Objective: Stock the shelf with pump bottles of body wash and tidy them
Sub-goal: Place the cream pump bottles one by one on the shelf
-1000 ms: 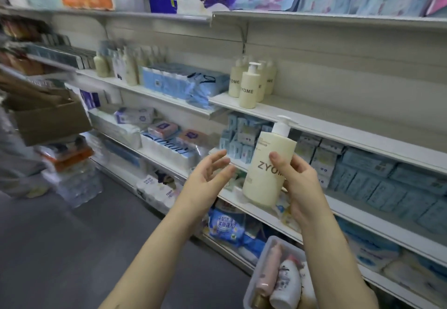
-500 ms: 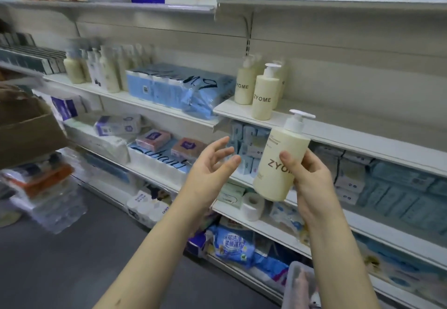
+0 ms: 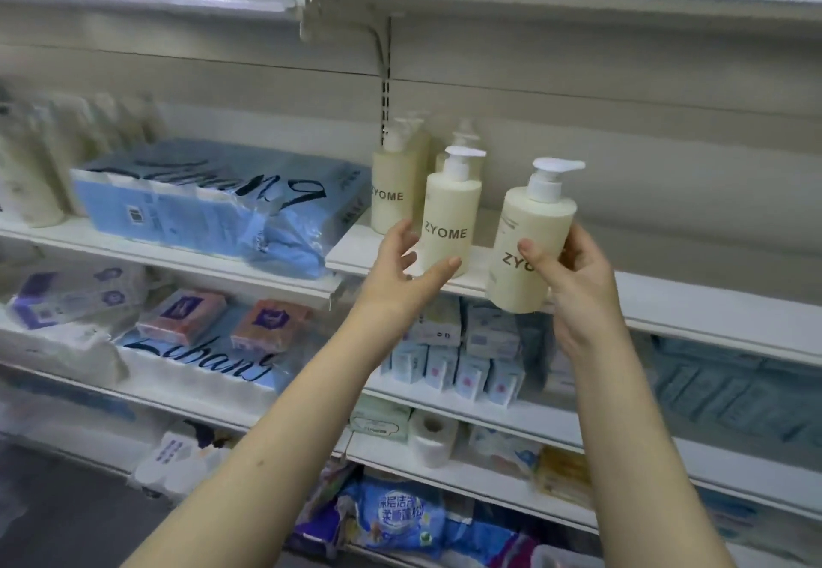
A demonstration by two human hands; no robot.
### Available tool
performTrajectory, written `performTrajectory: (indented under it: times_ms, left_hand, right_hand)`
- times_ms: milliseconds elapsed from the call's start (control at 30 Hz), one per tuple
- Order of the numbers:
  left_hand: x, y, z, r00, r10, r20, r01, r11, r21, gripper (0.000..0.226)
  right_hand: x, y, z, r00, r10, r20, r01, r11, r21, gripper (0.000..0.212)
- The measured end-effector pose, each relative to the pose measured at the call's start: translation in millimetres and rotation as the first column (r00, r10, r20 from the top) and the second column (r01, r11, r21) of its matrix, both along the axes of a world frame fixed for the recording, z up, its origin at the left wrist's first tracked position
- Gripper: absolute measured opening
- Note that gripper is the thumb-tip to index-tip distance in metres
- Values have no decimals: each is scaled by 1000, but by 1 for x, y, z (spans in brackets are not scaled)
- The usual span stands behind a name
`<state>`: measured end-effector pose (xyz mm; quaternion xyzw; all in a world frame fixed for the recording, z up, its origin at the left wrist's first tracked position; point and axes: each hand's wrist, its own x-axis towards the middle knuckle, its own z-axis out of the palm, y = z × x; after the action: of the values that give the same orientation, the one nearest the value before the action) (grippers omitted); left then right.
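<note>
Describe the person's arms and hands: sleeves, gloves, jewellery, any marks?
Left forearm and right forearm are bare to the frame edge; no sleeve shows. Left hand and right hand wear no gloves, rings, watch or bands. The nails look short and unpainted. One small spot sits on the left forearm.

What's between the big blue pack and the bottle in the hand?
The head view shows cream ZYOME bottles standing on the shelf, the left hand by the front bottle, then a gap before the held bottle.
</note>
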<state>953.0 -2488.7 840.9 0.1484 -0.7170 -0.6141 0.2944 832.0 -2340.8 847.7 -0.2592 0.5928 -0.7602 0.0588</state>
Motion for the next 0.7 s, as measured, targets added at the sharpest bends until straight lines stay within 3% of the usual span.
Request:
performTrajectory:
  times_ms: [200,400,533,600,700]
  left_hand:
    - [-60,-36,2,996,-92,3,92,987,-132,83]
    - [-90,-71,-9,988,-156,-17,152,978,-142,75]
    - [-96,-86,-8,971,-235,36,237,949,-208,77]
    - [-99,-92,-7,967,-243,74,254,932,-257,78]
    - [-101,-95,-8,962,-253,100,272,920,-283,70]
  right_hand:
    - [-31,-20,-7,994,-96,-50,100,991,89,55]
    - [-45,-41,-13,997,-64,-38,67,992,103,54]
    - [-56,-43,-15,997,-8,-81,31,957,288,58]
    - [-57,-41,-16,994,-57,-88,88,912,401,66]
    - [-59,-38,-21,990,-119,-77,141,892,429,76]
